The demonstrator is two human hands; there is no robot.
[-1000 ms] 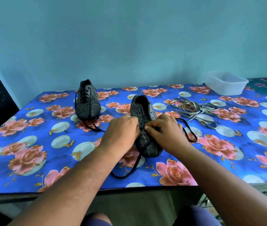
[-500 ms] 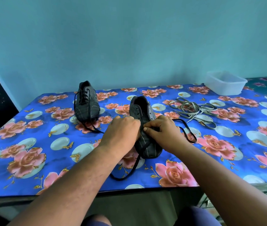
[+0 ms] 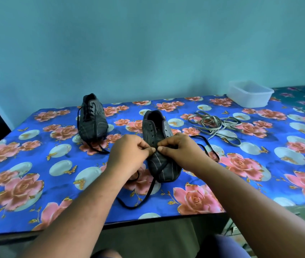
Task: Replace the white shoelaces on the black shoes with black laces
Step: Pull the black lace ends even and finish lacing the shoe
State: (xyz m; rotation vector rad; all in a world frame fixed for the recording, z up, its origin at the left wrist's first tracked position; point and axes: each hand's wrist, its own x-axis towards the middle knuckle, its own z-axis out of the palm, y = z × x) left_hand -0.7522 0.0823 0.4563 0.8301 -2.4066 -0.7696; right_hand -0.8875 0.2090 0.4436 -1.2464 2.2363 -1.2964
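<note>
Between both grips, left hand (image 3: 129, 155) and right hand (image 3: 181, 149) pinch the black lace (image 3: 144, 198) at the near shoe (image 3: 159, 146)'s lowest eyelets; the far shoe (image 3: 92, 118) looks relaced and the white laces (image 3: 215, 125) lie discarded.

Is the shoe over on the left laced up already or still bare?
Laced: the far shoe has black lace crossing its eyelets, ends trailing onto the floral tablecloth.

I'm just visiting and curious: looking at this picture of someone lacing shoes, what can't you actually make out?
All from the head view:
- Lowest eyelets of the near shoe: covered by the left hand and right hand.
- Where the black lace enters the shoe: hidden under both hands.
- Inside of the white tub: its wall blocks the bottom.
- Gray laces: too tangled to count.
- How the far shoe is laced: too small.
</note>
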